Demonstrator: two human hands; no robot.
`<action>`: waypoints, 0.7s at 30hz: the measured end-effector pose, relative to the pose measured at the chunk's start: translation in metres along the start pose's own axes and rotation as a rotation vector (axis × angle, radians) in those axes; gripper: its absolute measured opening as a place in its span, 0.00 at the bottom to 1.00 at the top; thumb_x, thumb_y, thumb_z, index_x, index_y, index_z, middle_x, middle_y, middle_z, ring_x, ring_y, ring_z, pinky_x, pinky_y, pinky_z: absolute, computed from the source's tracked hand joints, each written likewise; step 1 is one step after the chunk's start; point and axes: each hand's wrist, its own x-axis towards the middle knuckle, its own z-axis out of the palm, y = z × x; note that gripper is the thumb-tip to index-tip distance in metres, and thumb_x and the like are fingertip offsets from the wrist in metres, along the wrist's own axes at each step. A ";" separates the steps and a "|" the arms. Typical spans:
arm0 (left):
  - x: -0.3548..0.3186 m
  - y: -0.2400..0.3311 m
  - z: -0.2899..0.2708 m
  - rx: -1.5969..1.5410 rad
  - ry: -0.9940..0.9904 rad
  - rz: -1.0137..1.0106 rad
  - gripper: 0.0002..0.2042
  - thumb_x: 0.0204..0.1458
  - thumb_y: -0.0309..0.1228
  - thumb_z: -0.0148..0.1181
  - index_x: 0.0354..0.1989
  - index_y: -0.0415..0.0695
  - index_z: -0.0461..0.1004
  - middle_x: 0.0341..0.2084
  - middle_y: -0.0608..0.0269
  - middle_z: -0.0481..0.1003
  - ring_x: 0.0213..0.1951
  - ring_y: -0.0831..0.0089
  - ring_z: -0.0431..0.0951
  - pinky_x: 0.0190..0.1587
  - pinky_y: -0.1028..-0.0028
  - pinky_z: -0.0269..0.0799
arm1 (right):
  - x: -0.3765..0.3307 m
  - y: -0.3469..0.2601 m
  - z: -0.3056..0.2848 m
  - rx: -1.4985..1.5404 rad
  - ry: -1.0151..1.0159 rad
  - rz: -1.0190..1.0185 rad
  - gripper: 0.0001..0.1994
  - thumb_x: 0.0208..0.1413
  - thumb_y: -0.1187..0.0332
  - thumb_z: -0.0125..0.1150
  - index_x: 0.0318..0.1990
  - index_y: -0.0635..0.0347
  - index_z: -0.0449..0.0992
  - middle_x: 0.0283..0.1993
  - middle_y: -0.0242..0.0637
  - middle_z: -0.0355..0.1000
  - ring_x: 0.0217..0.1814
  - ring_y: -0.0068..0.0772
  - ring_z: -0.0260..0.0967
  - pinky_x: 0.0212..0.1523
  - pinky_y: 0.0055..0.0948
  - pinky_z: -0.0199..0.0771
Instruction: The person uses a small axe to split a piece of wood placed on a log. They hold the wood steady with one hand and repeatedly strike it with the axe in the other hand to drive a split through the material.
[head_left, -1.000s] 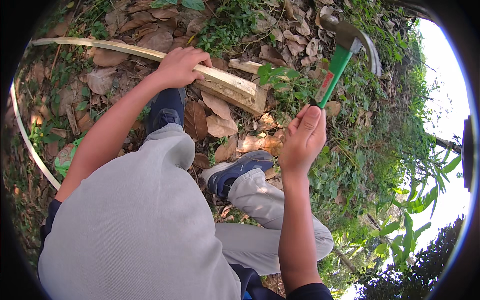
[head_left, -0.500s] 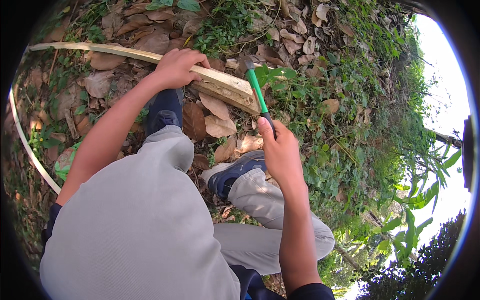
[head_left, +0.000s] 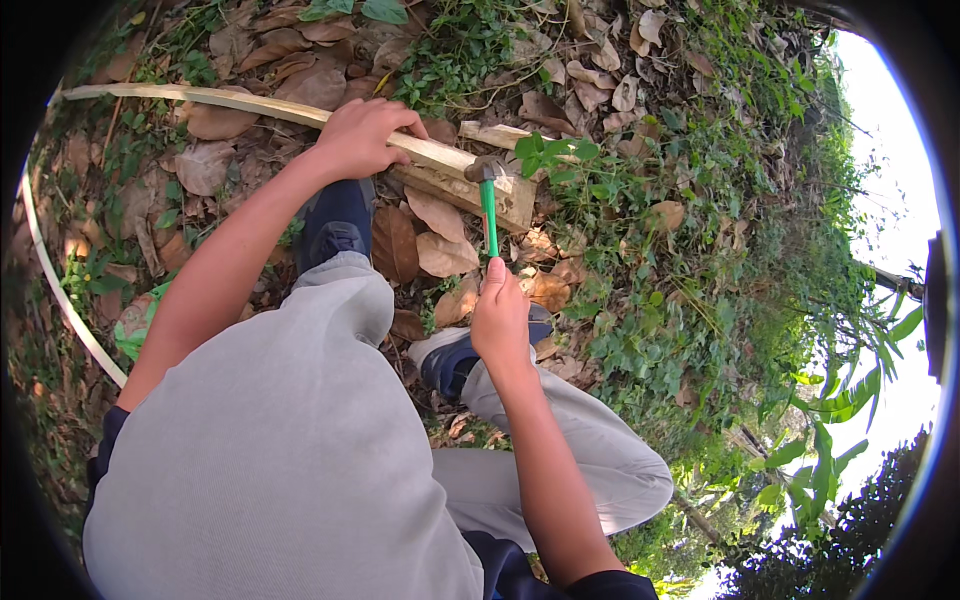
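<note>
- On sloping ground outdoors, a person is crouching among dry brown leaves (head_left: 420, 255) and low green weeds (head_left: 640, 330), with both grey-trousered knees filling the lower half of the view.
- The left hand (head_left: 362, 135) is lying fingers-down over a long pale bamboo strip (head_left: 200, 100), its fingers curled together over the top of the strip and pressing on it.
- The bamboo strip is running from the upper left edge across the leaves to a short wooden block (head_left: 470, 185), and its right end is resting on that block.
- The right hand (head_left: 500, 315) is clamped in a fist around the lower end of a green-handled hatchet (head_left: 487, 205).
- The hatchet's handle is pointing away from the person, and its dark metal head is sitting against the top of the wooden block, just right of the left hand.
- A dark blue shoe (head_left: 335, 220) is showing just beneath the left wrist, touching the leaf litter near the block.
- A second dark shoe with a white toe (head_left: 445, 360) is showing under the right hand.
- A thin pale strip (head_left: 60, 290) is curving along the left side of the ground, well apart from both hands.
- A leafy seedling (head_left: 545, 155) is standing just beside the far end of the block.
- At the right rim, bright sky is showing behind taller plants (head_left: 850, 400) down the slope.
</note>
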 end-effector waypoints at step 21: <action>0.002 0.001 0.000 -0.006 -0.018 -0.032 0.17 0.49 0.35 0.74 0.49 0.57 0.81 0.47 0.68 0.80 0.56 0.64 0.76 0.61 0.60 0.66 | 0.028 0.026 -0.010 -0.106 -0.002 -0.107 0.30 0.77 0.48 0.36 0.40 0.68 0.74 0.32 0.60 0.75 0.37 0.68 0.71 0.40 0.56 0.69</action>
